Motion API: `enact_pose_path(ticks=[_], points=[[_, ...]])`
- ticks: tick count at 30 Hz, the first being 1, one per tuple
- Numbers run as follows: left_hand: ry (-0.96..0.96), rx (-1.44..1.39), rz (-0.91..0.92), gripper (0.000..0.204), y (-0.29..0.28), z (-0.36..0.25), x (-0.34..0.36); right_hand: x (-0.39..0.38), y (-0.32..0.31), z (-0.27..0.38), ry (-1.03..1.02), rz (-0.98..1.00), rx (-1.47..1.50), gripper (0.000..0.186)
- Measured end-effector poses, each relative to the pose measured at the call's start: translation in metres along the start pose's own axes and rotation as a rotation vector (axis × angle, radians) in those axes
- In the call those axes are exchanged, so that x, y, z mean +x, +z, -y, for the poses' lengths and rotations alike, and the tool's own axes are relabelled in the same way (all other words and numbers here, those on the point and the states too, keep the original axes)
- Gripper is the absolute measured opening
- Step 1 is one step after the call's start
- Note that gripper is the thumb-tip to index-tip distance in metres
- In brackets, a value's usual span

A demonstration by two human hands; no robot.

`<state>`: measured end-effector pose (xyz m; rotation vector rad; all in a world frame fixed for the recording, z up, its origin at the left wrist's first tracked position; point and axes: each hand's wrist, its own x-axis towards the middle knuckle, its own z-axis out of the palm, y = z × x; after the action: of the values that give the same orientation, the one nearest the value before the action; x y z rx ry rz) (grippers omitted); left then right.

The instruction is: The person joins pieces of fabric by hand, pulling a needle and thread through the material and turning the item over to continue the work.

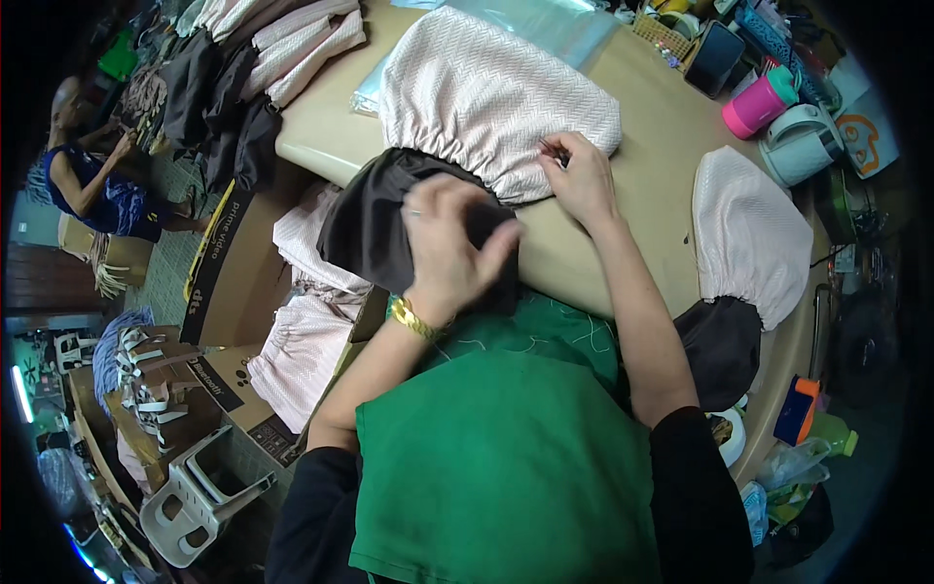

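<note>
Sewing workshop around you. Before you, gathered pink-and-dark piece [496,88] on surface [660,180]; similar cover [749,229] by right edge. Fabric heap [306,54] along left edge; carton [229,268] off near-left corner, more gathered pieces [297,365] in it. Clear plastic sleeves [559,29] toward far edge. Thread-flecked green cloth [559,326] below near edge. Past left edge, co-worker [83,185] near bundled strips [109,271].

White lettering stands on the dark side of a box [227,271]: two words toward its upper end, a shorter group of letters toward its lower. A carton [235,360] below bears one white word on a black strip, a dark paw-like mark beside it, and finer print too small to read.
</note>
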<state>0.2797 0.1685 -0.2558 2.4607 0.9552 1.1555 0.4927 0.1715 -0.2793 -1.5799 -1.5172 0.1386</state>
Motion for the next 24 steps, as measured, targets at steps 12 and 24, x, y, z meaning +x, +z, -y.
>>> enact_pose_path(ticks=[12,24], points=[[-0.218,-0.609,0.104,0.019,0.017,0.014,-0.055,-0.045,-0.008,0.062,0.374,0.405,0.067,0.038],[-0.747,-0.816,0.071,0.018,-0.021,0.005,-0.068,-0.046,0.007,0.054,0.53,0.522,0.495,0.035]])
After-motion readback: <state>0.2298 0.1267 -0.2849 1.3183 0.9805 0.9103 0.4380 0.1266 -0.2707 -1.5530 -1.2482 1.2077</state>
